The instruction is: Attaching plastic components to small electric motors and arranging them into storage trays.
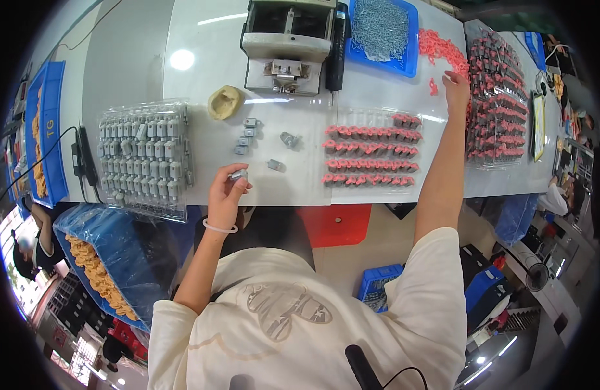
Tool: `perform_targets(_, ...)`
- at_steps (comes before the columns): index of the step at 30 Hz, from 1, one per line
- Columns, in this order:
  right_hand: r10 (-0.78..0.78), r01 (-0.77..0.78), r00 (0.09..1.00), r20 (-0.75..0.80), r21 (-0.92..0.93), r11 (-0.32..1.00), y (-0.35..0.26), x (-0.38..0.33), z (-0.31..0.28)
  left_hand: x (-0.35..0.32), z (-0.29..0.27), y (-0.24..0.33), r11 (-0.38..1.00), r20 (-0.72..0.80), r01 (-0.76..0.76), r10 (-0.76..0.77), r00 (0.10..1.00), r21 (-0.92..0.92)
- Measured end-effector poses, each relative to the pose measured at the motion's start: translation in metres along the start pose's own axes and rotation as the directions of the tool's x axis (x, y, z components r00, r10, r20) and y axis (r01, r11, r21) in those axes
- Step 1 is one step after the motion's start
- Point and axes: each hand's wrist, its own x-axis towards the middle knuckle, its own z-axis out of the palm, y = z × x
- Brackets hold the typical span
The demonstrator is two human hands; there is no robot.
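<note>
L hand (226, 195): grip pinched, thumb vs. fingers, on a small grey part (239, 174); at worktop (306, 114) front edge, approx. mid;
R hand (457, 92): arm stretched fwd & out to R; fingertips by the loose pink pcs (439, 47); how far apart the grip is, or if it has hold of any, can't tell (hand's back hides it);
Loose grey pcs (248, 132): short row fwd of L hand; a couple more lie to its R;
Grey-part tray (137, 209): clear plastic, far L, rows of grey pcs;
Pink-top tray (361, 119): clear, R of ctr.; 4 long rows of pink-topped dark pcs, plus a short row at back;
Blue bin (414, 39): back, w/ screws (380, 29); next to pink pcs;
Machine (287, 49): back ctr., L of bin
</note>
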Motion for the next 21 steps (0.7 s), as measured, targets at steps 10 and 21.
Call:
perform_targets(10, -0.190, 0.192, 0.981, 0.037, -0.321, 0.927, -0.051, 0.011, 0.031, -0.016, 0.007, 0.029, 0.992, 0.059, 0.079, -0.073, 0.996, -0.102)
perform_targets(21, -0.375, 0.365, 0.927, 0.003, -0.241, 0.899, -0.121, -0.071, -0.017, -0.049, 0.005, 0.095, 0.897, 0.301, 0.137, -0.005, 0.953, -0.420)
